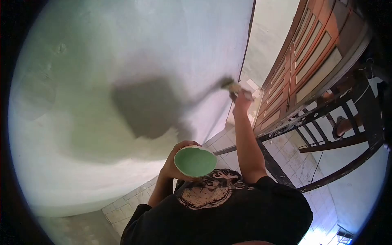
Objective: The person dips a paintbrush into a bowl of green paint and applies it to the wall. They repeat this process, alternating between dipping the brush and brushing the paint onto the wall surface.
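Close in front of my chest, my left hand is wrapped round the side of a bowl with a pale rim. Its inside shows light green, like paint. My right arm stretches out ahead, and my right hand grips a paintbrush by its handle. The bristles look greenish and point left, right at the far right edge of the wall. That wall is pale, with green patches, and my shadow falls across it.
Right of the wall, brown wooden shutters rise beside a narrow gap. A dark metal frame with bars stands to my right, and another person's sandalled foot shows behind it. Tiled floor lies below.
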A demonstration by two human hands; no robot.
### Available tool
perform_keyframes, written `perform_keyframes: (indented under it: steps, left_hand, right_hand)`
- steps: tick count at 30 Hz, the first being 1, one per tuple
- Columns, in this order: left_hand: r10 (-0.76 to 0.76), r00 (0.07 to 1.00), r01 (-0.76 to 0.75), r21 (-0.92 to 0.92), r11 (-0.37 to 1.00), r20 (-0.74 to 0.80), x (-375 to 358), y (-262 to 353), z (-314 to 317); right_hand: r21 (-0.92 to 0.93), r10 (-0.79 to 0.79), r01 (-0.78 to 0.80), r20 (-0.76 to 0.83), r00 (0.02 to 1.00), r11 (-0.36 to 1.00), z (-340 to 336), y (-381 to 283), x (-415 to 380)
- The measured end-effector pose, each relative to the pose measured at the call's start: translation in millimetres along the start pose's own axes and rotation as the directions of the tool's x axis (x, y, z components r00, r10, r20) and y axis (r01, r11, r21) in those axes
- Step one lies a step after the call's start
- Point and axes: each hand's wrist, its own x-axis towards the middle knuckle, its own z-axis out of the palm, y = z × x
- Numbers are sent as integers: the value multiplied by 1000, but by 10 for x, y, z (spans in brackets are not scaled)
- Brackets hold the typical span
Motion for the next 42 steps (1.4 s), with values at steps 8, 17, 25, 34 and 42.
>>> perform_keyframes:
  steps: [8, 17, 25, 34, 42]
  left_hand:
    - [38, 999, -38, -48, 998, -10, 24, 20, 42]
    - [-4, 999, 0, -87, 996, -43, -15, -4, 28]
    - [17, 1000, -15, -102, 995, 19, 94, 13, 40]
    - [51, 999, -50, -71, 996, 9, 22, 11, -24]
    - [43, 994, -43, -1, 999, -104, 14, 27, -44]
  right_hand:
    - [437, -335, 176, 320, 886, 882, 979, -1568, -190]
    - [171, -66, 28, 221, 973, 985, 52, 103, -378]
    - [93, 12, -26, 150, 989, 995, 476, -476, -433]
    - [423, -319, 145, 379, 869, 895, 881, -981, -202]
    - [-194, 62, -57, 22, 998, 979, -507, 287, 319]
